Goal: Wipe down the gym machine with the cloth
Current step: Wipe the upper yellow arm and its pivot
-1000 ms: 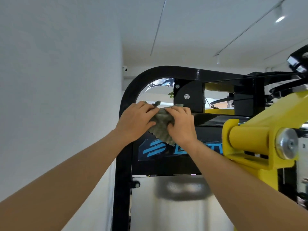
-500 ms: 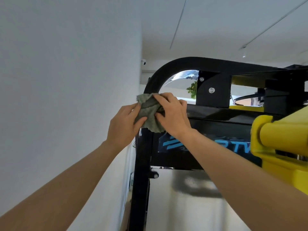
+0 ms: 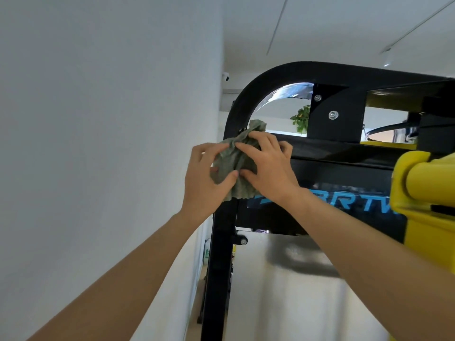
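Left hand [image 3: 205,183], right hand [image 3: 267,168] grip green cloth [image 3: 234,158] against black machine frame [image 3: 222,242].

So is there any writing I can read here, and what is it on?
"RRTW": blue letters on the black panel; the start is hidden by the right arm, the end by the yellow part, and the last letter is unsure.
Green sign low by the wall: too small to read.
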{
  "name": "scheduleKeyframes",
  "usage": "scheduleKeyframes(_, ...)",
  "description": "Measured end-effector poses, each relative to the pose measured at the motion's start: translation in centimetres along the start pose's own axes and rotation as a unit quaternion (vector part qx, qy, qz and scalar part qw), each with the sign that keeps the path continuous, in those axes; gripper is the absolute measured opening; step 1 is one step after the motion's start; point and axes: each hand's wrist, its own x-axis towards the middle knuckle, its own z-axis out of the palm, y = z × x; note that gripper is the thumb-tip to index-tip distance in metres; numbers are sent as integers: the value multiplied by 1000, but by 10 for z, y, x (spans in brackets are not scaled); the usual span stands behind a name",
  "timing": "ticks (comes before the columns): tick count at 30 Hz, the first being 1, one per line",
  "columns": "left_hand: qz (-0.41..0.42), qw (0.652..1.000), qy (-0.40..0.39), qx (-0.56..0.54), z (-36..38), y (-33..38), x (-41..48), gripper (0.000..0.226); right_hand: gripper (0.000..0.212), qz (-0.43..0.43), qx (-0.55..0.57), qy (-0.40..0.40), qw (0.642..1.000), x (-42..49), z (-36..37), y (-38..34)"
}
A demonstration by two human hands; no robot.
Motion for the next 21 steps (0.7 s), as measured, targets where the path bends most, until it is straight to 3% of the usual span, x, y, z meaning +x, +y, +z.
scheduleKeyframes(4, -17, 998, -45, 42, 7, -19, 6, 53, 66, -15, 1, -1, 1000, 0, -4, 3)
scheduleKeyframes(14, -85, 994, -62, -25, 1, -35, -20, 50, 68, -42, -16, -13, 999, -9, 8, -7)
scheduleKeyframes(21, -174, 973, -120, -88, -11, -40, -62, 49, 60, 4, 31, 11, 999, -73, 44, -39)
